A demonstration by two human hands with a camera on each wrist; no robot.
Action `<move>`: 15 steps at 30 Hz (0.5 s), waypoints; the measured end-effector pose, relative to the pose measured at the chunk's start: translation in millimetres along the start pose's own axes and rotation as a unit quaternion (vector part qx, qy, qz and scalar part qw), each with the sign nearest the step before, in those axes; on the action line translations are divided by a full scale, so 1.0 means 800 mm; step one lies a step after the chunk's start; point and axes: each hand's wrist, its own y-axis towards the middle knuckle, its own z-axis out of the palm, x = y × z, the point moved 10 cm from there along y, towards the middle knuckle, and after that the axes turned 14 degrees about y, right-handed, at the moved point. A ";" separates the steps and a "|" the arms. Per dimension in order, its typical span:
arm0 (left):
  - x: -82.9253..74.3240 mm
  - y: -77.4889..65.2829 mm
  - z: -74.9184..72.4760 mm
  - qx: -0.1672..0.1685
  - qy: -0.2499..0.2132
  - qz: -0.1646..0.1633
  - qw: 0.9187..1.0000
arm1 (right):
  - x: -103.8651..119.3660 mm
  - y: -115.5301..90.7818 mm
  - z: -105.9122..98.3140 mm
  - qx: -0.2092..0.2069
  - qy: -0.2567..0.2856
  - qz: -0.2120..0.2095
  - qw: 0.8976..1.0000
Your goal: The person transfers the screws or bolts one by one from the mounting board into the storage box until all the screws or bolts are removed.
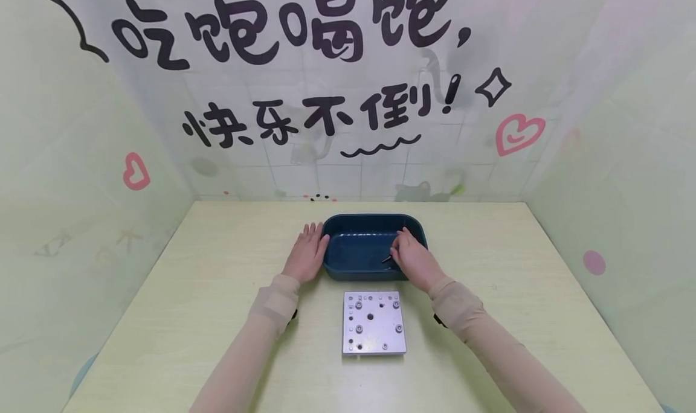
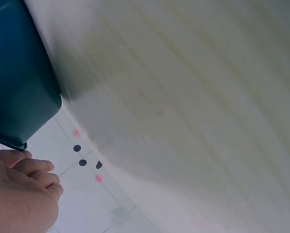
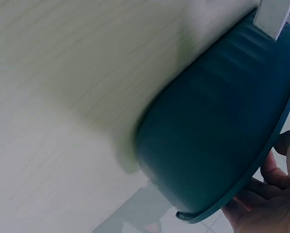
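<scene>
A dark blue rectangular tray (image 1: pixel 353 276) stands at the back middle of the table. At its left end my left hand (image 1: pixel 307 253) lies against the rim with fingers fairly straight; in the left wrist view this hand (image 2: pixel 26 194) is beside the tray wall (image 2: pixel 24 82). My right hand (image 1: pixel 415 259) reaches over the tray's right end, fingers curled. A thin dark rod (image 1: pixel 386 259) juts from its fingertips inside the tray; its full shape is hidden. The right wrist view shows the right hand (image 3: pixel 268 199) behind the tray's rim, without the rod.
A square silver metal plate (image 1: pixel 375 337) with holes and several socket-head bolts lies in front of the tray. The pale wooden table (image 1: pixel 179 316) ends at a printed curtain (image 1: pixel 244 177) behind, with similar sheets on both sides.
</scene>
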 end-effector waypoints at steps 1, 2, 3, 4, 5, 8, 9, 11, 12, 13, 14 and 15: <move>0.000 0.000 0.000 0.002 0.002 -0.001 1.000 | 0.000 0.000 -0.001 -0.003 0.000 -0.001 1.000; 0.000 0.001 0.001 0.003 0.002 -0.001 1.000 | -0.001 -0.001 -0.001 -0.005 0.000 -0.002 1.000; 0.000 0.001 0.001 0.005 0.004 -0.001 1.000 | -0.001 -0.001 -0.002 -0.006 0.000 -0.002 1.000; 0.000 0.001 0.001 0.007 0.003 -0.002 1.000 | -0.001 -0.001 -0.002 -0.008 -0.001 -0.004 1.000; 0.000 0.001 0.001 0.007 0.003 -0.001 1.000 | -0.001 -0.002 -0.003 -0.009 -0.003 -0.004 1.000; 0.000 0.000 0.001 0.010 0.001 -0.002 1.000 | -0.001 -0.003 -0.004 -0.011 -0.005 0.000 1.000; -0.001 0.000 0.001 0.012 0.001 -0.003 1.000 | -0.002 -0.003 -0.004 -0.011 -0.004 0.003 1.000; -0.001 0.000 0.001 0.011 -0.001 -0.002 1.000 | -0.003 -0.004 -0.004 -0.010 -0.005 0.007 1.000; -0.001 0.000 0.001 0.011 -0.001 -0.003 1.000 | -0.003 -0.004 -0.003 -0.009 -0.005 0.009 1.000; -0.001 -0.001 0.001 0.011 -0.001 -0.003 1.000 | -0.004 -0.004 -0.003 -0.008 -0.005 0.010 1.000; -0.001 -0.001 0.000 0.011 0.000 -0.003 1.000 | -0.005 -0.004 -0.003 -0.007 -0.005 0.012 1.000; -0.002 0.000 0.000 0.011 0.000 -0.004 1.000 | -0.006 -0.005 -0.002 -0.007 -0.006 0.013 1.000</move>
